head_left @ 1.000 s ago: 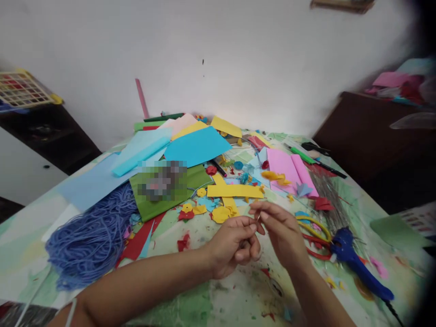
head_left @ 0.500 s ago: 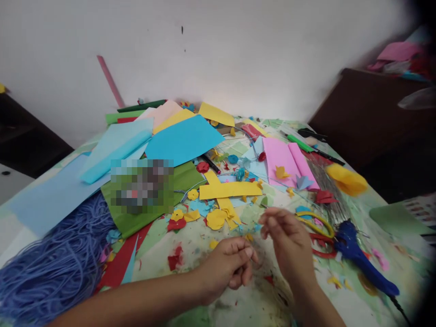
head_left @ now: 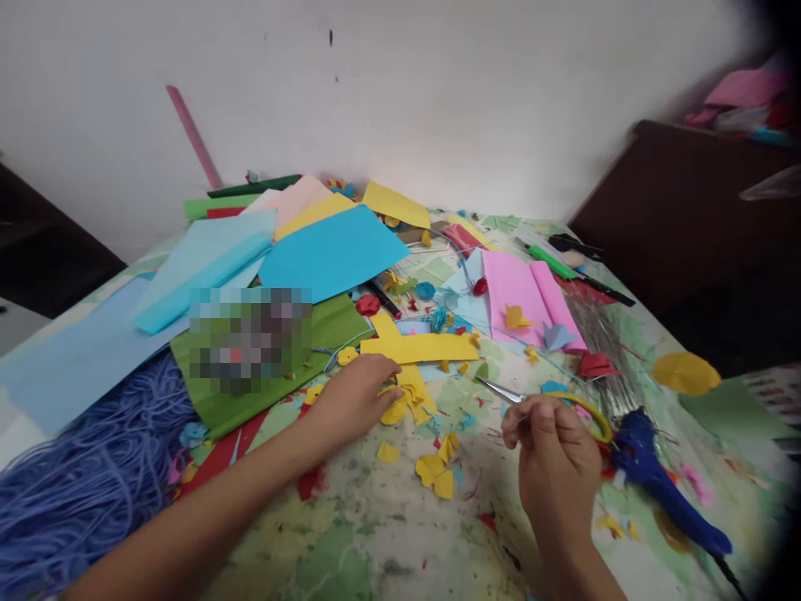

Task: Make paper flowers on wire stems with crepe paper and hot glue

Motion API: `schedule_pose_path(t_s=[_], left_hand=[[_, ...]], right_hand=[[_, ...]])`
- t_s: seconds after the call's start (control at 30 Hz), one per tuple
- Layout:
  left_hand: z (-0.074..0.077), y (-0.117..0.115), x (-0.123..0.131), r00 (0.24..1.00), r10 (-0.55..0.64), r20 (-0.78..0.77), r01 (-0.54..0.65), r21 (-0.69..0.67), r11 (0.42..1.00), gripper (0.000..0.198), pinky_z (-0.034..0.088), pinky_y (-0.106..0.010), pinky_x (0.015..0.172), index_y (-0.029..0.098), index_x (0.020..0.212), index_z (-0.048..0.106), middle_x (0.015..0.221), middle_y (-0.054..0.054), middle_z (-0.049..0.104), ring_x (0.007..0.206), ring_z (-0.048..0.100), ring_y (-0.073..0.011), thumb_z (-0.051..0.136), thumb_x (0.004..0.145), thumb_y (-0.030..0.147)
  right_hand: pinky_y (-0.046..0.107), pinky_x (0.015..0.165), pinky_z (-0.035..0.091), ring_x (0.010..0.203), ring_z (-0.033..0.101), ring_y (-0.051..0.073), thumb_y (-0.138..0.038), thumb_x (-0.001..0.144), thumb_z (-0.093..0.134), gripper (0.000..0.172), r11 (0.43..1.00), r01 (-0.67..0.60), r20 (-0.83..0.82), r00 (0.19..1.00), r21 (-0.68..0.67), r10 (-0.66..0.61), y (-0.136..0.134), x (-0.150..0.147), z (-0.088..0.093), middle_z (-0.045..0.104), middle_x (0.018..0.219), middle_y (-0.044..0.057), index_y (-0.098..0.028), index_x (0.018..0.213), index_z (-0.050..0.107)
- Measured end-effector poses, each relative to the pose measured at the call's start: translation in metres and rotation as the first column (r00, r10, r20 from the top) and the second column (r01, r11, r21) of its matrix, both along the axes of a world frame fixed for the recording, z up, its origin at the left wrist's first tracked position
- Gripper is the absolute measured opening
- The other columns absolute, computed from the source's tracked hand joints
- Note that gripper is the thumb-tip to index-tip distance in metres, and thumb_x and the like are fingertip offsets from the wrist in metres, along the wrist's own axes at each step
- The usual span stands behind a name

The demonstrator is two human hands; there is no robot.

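Scissors (head_left: 508,392): yellow loop handles, thin silver blades together, tips pointing up-left, handles gripped in right hand (head_left: 554,455). Yellow paper scraps (head_left: 404,406): small curled cut bits, lying on counter (head_left: 388,517), touched by left hand (head_left: 354,396) fingertips.

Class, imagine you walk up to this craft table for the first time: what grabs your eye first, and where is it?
The tangled heap of blue yarn at the near left and the bright cyan paper sheet at the centre back stand out first. Nearer, the left hand rests on yellow paper scraps while the right hand holds scissors, beside a blue glue gun at the right.
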State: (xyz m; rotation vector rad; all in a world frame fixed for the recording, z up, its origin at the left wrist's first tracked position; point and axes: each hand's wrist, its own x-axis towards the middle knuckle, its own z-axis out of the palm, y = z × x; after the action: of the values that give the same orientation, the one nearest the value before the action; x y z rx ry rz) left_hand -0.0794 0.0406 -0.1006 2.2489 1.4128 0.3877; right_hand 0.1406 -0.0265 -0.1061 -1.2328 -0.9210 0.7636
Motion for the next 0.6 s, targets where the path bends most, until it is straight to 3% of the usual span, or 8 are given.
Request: schedule_pose_path(t_s=[0.1, 0.23, 0.4, 0.6], left_hand=[[-0.007, 0.001, -0.001, 0.994, -0.040, -0.098, 0.039, -0.012, 0.999, 0.026, 0.039, -0.034, 0.082, 0.017, 0.099, 0.060, 0.100, -0.009, 0.062, 0.095, 0.054, -0.0241, 0.056, 0.078, 0.030], [-0.012, -0.005, 0.005, 0.992, -0.049, -0.114, 0.046, -0.030, 0.998, 0.015, 0.040, -0.030, 0.074, 0.017, 0.088, 0.063, 0.091, -0.008, 0.063, 0.086, 0.056, -0.0213, 0.056, 0.076, 0.025], [-0.010, -0.004, 0.005, 0.998, -0.044, -0.052, 0.038, -0.120, 0.992, 0.008, 0.036, -0.025, 0.061, 0.017, 0.074, 0.061, 0.080, -0.004, 0.063, 0.073, 0.055, -0.0170, 0.054, 0.075, 0.020], [-0.001, -0.009, 0.004, 0.998, 0.022, 0.062, -0.018, -0.068, 0.997, 0.014, 0.037, -0.026, 0.065, 0.017, 0.076, 0.056, 0.082, -0.005, 0.061, 0.076, 0.053, -0.0169, 0.045, 0.082, 0.023]], right_hand=[[0.023, 0.048, 0.036, 0.050, 0.046, 0.009, -0.035, 0.086, 0.051, 0.025, 0.998, -0.063, 0.057, 0.996, -0.028, 0.064, -0.002, -0.003, 0.000, 0.055, 0.061, -0.001, -0.017, 0.070, 0.056], [0.024, 0.049, 0.035, 0.050, 0.045, 0.009, -0.036, 0.085, 0.051, 0.027, 0.996, -0.070, 0.082, 0.994, -0.048, 0.074, -0.004, -0.003, -0.001, 0.055, 0.060, 0.000, -0.017, 0.068, 0.056], [0.024, 0.048, 0.036, 0.049, 0.045, 0.010, -0.040, 0.083, 0.054, 0.028, 0.998, -0.053, 0.101, 0.993, -0.033, 0.056, -0.001, 0.000, -0.005, 0.056, 0.061, 0.001, -0.016, 0.068, 0.057], [0.024, 0.045, 0.038, 0.048, 0.047, 0.011, -0.044, 0.080, 0.055, 0.030, 0.999, -0.015, 0.062, 0.998, 0.048, 0.012, 0.002, -0.001, -0.003, 0.057, 0.061, 0.002, -0.016, 0.069, 0.057]])
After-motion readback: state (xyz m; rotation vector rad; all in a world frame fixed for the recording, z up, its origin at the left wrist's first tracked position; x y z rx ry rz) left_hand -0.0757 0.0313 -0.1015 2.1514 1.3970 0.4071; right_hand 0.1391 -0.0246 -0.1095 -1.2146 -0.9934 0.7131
